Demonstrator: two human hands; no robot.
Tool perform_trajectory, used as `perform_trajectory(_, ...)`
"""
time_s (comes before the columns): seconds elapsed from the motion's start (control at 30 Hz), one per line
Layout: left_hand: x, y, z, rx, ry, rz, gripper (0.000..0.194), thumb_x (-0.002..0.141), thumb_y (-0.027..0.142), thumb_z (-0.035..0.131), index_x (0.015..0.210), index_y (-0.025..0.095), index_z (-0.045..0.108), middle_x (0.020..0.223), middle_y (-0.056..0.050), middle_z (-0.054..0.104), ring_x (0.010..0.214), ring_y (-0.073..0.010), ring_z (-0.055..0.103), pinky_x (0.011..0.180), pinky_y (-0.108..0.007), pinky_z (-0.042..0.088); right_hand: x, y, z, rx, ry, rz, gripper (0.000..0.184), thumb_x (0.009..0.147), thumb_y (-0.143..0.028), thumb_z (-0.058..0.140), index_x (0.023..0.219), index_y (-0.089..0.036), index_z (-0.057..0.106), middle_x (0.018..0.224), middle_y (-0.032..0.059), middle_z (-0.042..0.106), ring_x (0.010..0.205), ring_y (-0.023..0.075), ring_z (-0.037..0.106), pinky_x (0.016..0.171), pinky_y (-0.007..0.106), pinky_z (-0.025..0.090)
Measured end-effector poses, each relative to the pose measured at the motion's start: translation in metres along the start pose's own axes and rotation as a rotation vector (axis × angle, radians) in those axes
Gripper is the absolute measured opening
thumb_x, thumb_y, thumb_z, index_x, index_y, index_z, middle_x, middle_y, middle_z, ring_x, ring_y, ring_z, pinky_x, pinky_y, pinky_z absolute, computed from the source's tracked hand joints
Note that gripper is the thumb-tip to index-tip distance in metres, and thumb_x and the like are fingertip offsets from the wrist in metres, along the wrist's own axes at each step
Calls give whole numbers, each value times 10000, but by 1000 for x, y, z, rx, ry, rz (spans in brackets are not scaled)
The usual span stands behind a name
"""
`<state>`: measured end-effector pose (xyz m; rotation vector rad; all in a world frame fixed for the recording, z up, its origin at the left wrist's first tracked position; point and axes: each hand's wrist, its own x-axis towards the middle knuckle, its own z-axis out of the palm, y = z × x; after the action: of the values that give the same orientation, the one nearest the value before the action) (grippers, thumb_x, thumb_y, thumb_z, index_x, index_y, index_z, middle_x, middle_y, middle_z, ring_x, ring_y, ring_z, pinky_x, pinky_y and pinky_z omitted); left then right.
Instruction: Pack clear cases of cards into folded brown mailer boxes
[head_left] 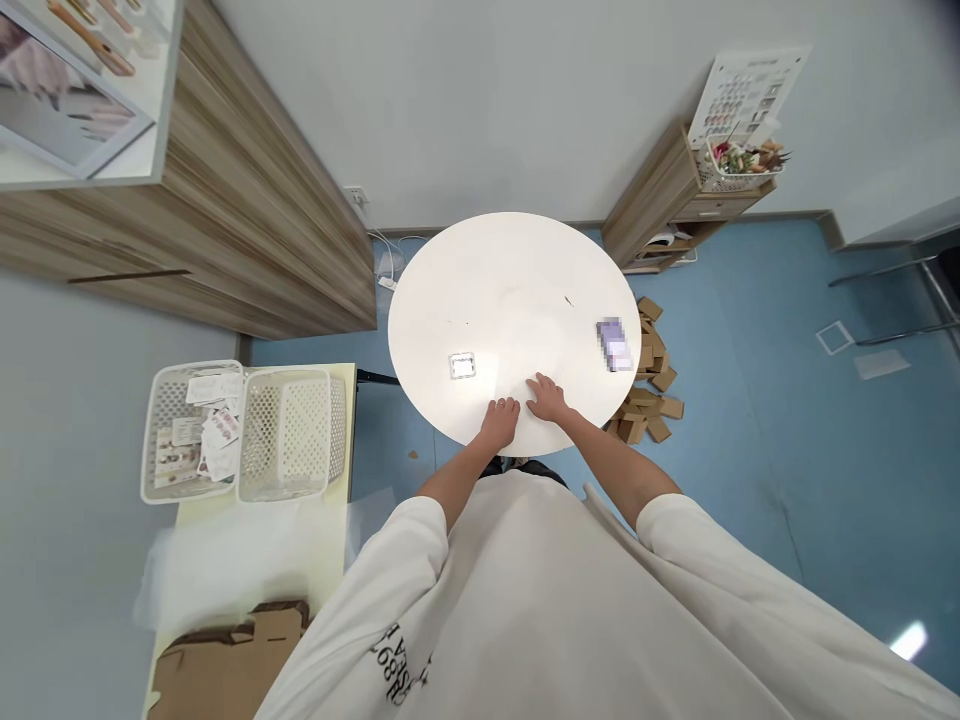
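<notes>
A round white table (510, 290) stands in front of me. My left hand (501, 417) rests near its front edge with the fingers curled under, nothing visible in it. Right beside it my right hand (547, 396) lies flat on the tabletop with fingers spread, holding nothing. A small square silver-framed object (462, 366) lies on the table to the left of my hands. A blurred purple-white object (614, 344) sits near the table's right edge.
Two white perforated baskets (244, 430), one with papers, stand on a pale yellow side table at left, with flattened cardboard (225, 665) below. Small cardboard boxes (651, 395) are piled on the blue floor right of the table. Wooden cabinets stand at back left and back right.
</notes>
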<state>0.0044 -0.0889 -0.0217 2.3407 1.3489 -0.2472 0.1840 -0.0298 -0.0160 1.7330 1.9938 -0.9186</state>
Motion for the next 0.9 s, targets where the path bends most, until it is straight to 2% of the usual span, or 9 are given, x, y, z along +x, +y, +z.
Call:
perform_trajectory(0.1, -5, -11, -4, 17, 2, -6, 518, 855, 113, 468, 1369, 117, 538, 1325, -204, 591, 1255, -313, 527, 1069, -478, 363, 8, -18, 1, -26, -24, -84, 681, 948, -364, 485, 1593, -225, 316, 1717, 97, 82, 1571, 298, 76, 1226, 491, 147)
perform_trajectory(0.23, -8, -23, -7, 41, 35, -14, 457, 862, 112, 462, 1303, 120, 578, 1430, -206, 528, 1327, -317, 484, 1083, -475, 358, 12, -35, 4, -21, -40, -106, 663, 953, -378, 476, 1584, -234, 337, 1720, 88, 59, 1575, 299, 49, 1228, 492, 129)
perform_trajectory(0.4, -11, -33, -7, 15, 44, -1, 599, 826, 113, 466, 1423, 162, 483, 1536, -190, 457, 1410, -321, 424, 1112, -537, 337, 9, -34, 2, -30, -33, -71, 685, 938, -346, 488, 1593, -237, 320, 1721, 86, 49, 1576, 311, 48, 1231, 507, 117)
perform_trajectory(0.57, -5, -42, -15, -14, 23, -11, 543, 843, 108, 468, 1380, 176, 517, 1519, -174, 483, 1387, -305, 464, 1124, -510, 349, 9, -33, -4, -50, -43, -76, 692, 937, -351, 495, 1596, -244, 312, 1719, 92, 66, 1571, 327, 62, 1224, 510, 137)
perform_trajectory(0.7, 7, -69, -32, -14, 113, -124, 504, 878, 96, 445, 1373, 151, 518, 1566, -167, 430, 1445, -303, 401, 1161, -477, 322, 9, -39, -6, -91, -26, -96, 706, 957, -371, 495, 1617, -258, 271, 1717, 103, 83, 1565, 353, 72, 1221, 545, 101)
perform_trajectory(0.8, 15, -97, -46, -21, 184, -255, 498, 891, 91, 426, 1382, 125, 505, 1583, -188, 392, 1469, -313, 363, 1175, -470, 307, 6, -47, -5, -153, -7, -187, 685, 974, -373, 482, 1621, -306, 265, 1715, 82, 108, 1567, 336, 65, 1224, 559, 62)
perform_trajectory(0.9, 20, -121, -53, -45, 184, -307, 522, 859, 53, 435, 1372, 127, 500, 1596, -193, 366, 1498, -316, 306, 1189, -495, 276, 3, -54, -1, -182, -17, -271, 667, 979, -384, 482, 1614, -332, 285, 1713, 80, 124, 1564, 331, 87, 1220, 578, 74)
